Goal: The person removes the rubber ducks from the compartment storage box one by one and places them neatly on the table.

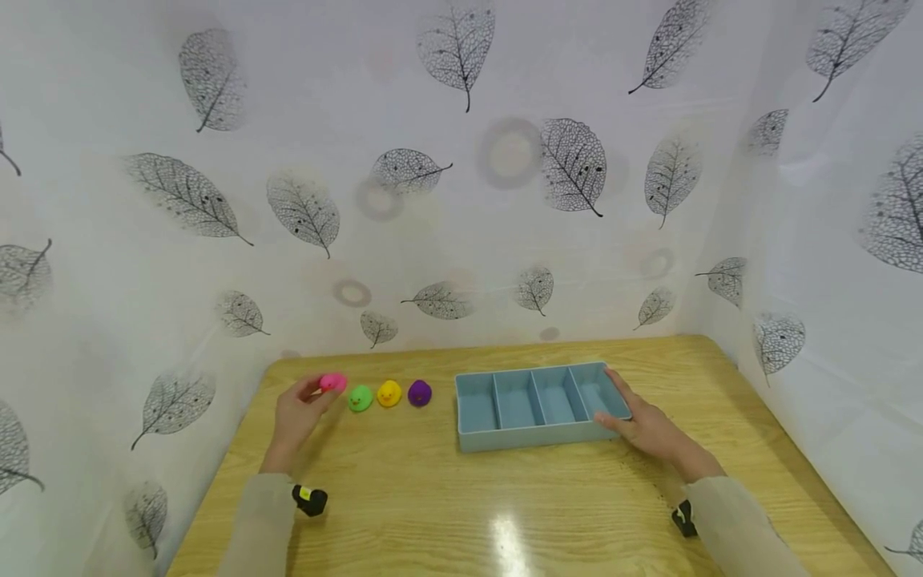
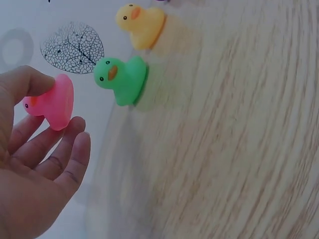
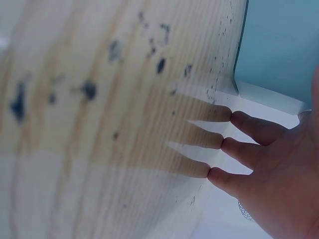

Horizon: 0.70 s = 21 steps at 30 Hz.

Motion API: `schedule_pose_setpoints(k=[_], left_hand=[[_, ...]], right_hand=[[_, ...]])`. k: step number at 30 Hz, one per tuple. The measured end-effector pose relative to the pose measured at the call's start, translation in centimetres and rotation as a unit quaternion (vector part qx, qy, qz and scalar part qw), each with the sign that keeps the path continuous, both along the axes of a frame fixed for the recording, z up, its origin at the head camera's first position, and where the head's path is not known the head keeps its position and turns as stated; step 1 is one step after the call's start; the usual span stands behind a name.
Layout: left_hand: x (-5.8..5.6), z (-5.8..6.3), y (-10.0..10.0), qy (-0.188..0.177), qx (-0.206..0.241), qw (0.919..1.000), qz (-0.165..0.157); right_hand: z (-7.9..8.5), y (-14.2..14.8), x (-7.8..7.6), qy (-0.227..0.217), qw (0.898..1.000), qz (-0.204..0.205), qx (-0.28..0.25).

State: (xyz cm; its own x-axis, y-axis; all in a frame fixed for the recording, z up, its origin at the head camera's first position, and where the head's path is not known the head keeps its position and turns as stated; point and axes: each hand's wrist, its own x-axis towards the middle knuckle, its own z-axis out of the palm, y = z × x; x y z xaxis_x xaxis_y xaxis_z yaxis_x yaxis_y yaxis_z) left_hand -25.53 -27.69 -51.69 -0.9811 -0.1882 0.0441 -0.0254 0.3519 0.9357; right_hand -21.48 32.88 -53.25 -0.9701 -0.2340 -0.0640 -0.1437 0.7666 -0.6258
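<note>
My left hand pinches a pink rubber duck between thumb and fingers at the table's left side. The left wrist view shows this duck tipped sideways, held off the table. To its right, a green duck, a yellow duck and a purple duck stand in a row. A blue-grey tray with several compartments lies right of them. My right hand spans the tray's right end, thumb on the front corner, index finger at the back corner. Other right fingertips touch the table in the right wrist view.
The wooden table ends at a white curtain printed with leaves, behind and at both sides. A black wrist device sits by the left cuff, another by the right. Dark specks mark the table near my right hand.
</note>
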Motion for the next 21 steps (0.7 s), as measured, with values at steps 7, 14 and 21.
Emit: schedule_pose_setpoints(k=[7,14,21], left_hand=[[0.0,-0.8,-0.4,-0.001,-0.01,0.9999,0.01],[0.1,-1.2,-0.8,-0.009,-0.052,0.9985,0.018],[0.1,-1.4,-1.0,-0.009,-0.073,0.9969,0.027]], right_hand=[[0.1,-0.1,0.1,-0.004,1.0,-0.001,0.001],[0.1,0.0,0.1,-0.003,1.0,0.001,0.002],[0.0,0.0,0.1,0.0,1.0,0.001,0.002]])
